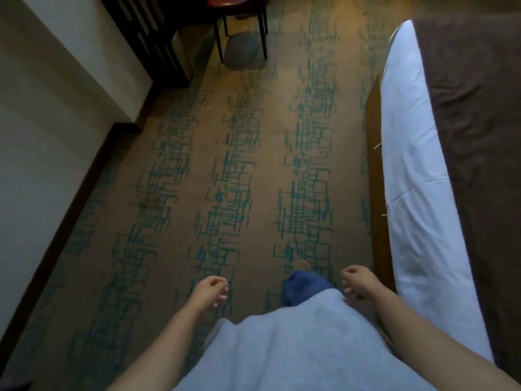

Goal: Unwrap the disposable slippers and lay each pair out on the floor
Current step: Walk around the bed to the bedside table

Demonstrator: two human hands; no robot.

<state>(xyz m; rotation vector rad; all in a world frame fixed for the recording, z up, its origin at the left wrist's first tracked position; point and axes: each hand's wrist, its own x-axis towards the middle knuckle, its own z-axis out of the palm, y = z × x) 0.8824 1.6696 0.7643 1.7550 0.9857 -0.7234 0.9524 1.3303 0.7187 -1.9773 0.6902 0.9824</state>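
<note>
No slippers or wrappers show anywhere in the head view. My left hand [211,292] hangs low at centre left, its fingers loosely curled with nothing in them. My right hand [358,282] hangs at centre right near the bed's edge, also loosely curled and holding nothing. Between them are my light blue shirt [296,348] and a leg in blue trousers [306,286] with a tan shoe tip [303,265] stepping forward on the carpet.
Brown carpet with teal line patterns [239,165] stretches ahead. A bed with a white sheet [408,165] and a brown cover [479,108] runs along the right. A cream wall [42,122] lies left. Dark slatted furniture [152,38] and a chair [242,24] stand at the far end.
</note>
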